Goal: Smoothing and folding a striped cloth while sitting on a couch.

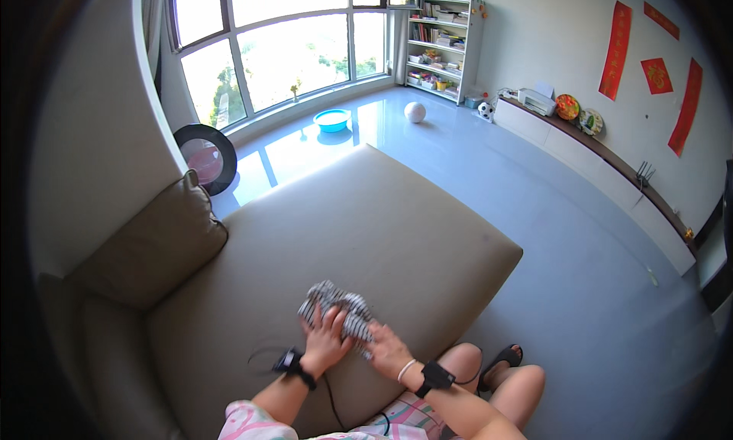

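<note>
A bunched black-and-white striped cloth (pixel 338 308) lies on the seat of a taupe, leather-like sofa (pixel 366 222). My left hand (pixel 327 338) holds its near left part, fingers spread over the folds. At the cloth's right end, my right hand (pixel 389 351) grips the edge, its fingertips partly hidden by the fabric. Both hands are low against the seat and close together. Each wrist wears a black strap with a small device, and thin cables run from them.
A sofa cushion (pixel 154 239) leans by the left wall, with a round black-rimmed object (pixel 206 159) behind it. On the glossy floor are a blue basin (pixel 332 121), a pale ball (pixel 414 112) and a football (pixel 485 109). A low cabinet (pixel 578 153) lines the right wall; a bookshelf (pixel 438 44) stands behind.
</note>
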A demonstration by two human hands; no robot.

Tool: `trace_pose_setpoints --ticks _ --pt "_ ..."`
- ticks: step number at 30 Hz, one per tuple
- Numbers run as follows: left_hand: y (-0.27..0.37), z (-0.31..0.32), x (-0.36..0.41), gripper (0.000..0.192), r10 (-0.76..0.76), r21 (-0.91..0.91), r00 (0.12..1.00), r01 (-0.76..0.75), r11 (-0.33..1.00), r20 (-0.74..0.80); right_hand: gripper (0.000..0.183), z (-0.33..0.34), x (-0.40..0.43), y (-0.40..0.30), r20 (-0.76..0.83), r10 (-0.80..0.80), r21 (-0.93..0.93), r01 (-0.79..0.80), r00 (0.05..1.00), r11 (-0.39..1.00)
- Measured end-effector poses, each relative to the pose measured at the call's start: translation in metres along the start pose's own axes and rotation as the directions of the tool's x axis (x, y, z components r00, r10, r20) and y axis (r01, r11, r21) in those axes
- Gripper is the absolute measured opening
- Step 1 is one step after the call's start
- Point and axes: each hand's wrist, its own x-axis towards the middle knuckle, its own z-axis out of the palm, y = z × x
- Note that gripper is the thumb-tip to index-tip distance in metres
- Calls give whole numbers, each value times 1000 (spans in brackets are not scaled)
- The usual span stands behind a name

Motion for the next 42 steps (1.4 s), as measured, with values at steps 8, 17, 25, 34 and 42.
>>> trace_pose_setpoints --ticks 8,17,25,34,42 --pt "-2 -75 -194 75 -282 64 944 275 959 173 48 15 -42 -105 226 -424 265 363 877 893" --pt "19 -1 -19 72 -110 -18 979 115 993 171 58 -13 -23 -12 -12 70 -118 -71 997 990" --pt "33 1 12 68 -35 -45 978 45 998 206 54 -13 -26 -3 -138 229 -39 -237 964 971" --pt "11 -82 -166 73 -212 75 966 203 976 146 49 3 -62 -88 83 -310 228 284 947 931" --pt "25 -26 -24 81 -149 66 987 145 987 65 55 -13 -24 -11 -69 75 31 -73 995 997"
